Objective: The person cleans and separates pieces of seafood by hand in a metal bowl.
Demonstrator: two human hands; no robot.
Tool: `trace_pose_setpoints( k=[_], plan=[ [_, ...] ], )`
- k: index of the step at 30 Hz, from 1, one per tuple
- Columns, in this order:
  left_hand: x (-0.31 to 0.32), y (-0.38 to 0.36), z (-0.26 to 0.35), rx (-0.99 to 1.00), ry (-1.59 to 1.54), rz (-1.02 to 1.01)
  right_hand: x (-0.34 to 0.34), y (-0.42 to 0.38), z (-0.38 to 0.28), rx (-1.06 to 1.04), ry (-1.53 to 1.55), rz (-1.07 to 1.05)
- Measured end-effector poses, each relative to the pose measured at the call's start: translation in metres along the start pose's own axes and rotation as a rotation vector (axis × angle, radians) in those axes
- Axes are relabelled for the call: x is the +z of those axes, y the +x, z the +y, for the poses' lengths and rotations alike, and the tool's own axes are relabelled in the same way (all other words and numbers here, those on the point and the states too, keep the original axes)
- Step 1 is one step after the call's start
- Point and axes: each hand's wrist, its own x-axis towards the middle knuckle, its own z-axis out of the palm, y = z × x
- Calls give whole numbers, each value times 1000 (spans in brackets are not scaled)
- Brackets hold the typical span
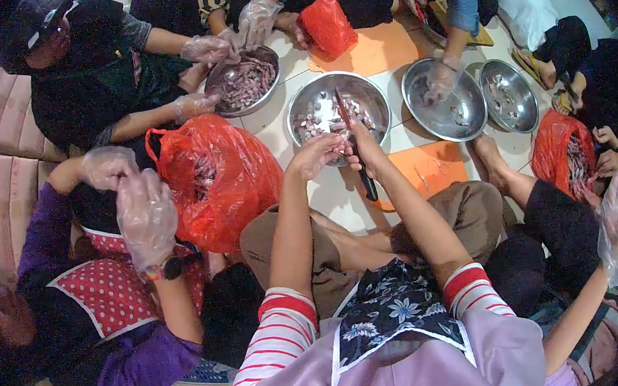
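The right hand (364,147) has its grip closed around a knife (355,144), blade pointing far toward the steel bowl (338,108), while the left hand (316,155) pinches a small piece just beside the blade. It looks like trimming; the cut wants short strokes, since the red bag (218,176) crowds the left and the orange board (425,167) lies near right.

Knife (355,144): dark handle low, narrow reddish blade pointing up and away over the bowl, held near upright in the right hand (366,150). Steel bowl (374,97): round, shiny, sat on the pale floor just beyond both hands, part-filled with small pinkish-grey pieces. Left hand (314,155), bare, pinched one small piece at the bowl's near rim.
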Motion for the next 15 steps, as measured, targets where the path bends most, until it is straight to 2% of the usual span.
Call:
trace_pose_setpoints(
  k=[3,6,7,8,10,12,14,15],
  plan=[
    [0,-5,3,49,-42,41,-6,6,-1,-83,-47,70],
    [3,-13,12,66,-109,1,-16,8,-10,-15,-31,106],
    [1,-11,11,80,-114,42,-16,2,-13,-90,-167,62],
    [0,-9,9,93,-120,82,-14,-3,-13,-90,-168,64],
    [4,-4,5,122,-130,118,-13,-6,-11,-236,-332,116],
    [5,-2,3,152,-140,162,-18,0,-6,-257,-426,132],
    [3,-1,0,192,-131,167,-19,-2,-1,-523,-746,55],
    [7,-5,2,190,-131,169,-18,-5,1,-520,-745,55]
  ],
)
